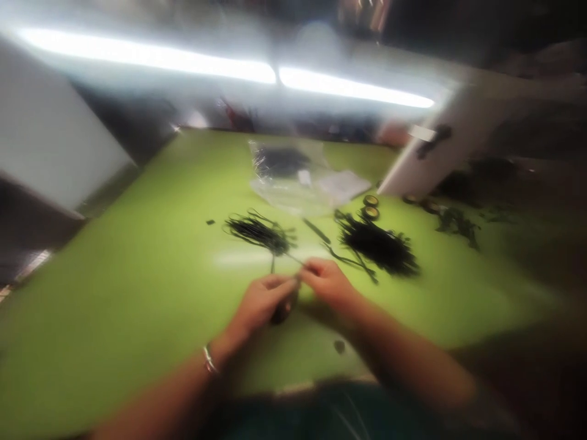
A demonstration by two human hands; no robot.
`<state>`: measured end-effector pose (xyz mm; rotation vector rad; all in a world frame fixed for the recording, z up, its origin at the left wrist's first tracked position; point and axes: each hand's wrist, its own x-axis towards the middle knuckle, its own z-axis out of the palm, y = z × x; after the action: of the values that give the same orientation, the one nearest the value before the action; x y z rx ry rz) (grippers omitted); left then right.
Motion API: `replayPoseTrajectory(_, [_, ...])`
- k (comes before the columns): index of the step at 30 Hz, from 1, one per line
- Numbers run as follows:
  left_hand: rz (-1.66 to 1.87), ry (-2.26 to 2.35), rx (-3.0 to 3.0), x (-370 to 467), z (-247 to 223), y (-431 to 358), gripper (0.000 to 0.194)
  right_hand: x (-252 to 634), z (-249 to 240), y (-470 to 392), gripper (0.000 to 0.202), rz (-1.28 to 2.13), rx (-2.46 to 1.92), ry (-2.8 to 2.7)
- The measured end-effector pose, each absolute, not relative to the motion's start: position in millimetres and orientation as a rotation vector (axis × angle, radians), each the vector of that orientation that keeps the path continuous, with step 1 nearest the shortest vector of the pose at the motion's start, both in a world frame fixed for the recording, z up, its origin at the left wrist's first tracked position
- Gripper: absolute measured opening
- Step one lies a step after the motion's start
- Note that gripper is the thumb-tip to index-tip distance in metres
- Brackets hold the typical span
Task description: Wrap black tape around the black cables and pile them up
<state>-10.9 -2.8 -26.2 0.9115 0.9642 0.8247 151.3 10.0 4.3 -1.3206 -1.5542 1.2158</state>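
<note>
Black cord [295, 260] sits pinched in your right hand [326, 280], seemingly held taut for control; your left hand [266, 298] beside it grips a dark piece [283, 310].

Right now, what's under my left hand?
Under your left hand, a dark rounded thing shows, with the green table below. The hand covers the thing's upper part, and blur hides what it is; whatever lies directly beneath it cannot be seen.
</note>
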Motion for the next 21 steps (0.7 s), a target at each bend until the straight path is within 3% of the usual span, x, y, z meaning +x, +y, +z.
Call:
replayPoseTrajectory(7, [0.932,1.003,0.752,-9.2,-16.0,-1.5,0.027,162.3,2.1,13.7,0.030,1.456,-1.255,-1.302])
replayPoseTrajectory(16, [0.980,1.023,0.728,-10.0,-18.1,0.9,0.024,155.0,-5.8,0.4,0.019,0.626,-1.176,-1.733])
replayPoseTrajectory(21, [0.997,1.017,0.787,-8.8,-20.4,-1.4,0.024,149.0,-13.3,-5.2,0.012,0.535,-1.208,-1.824])
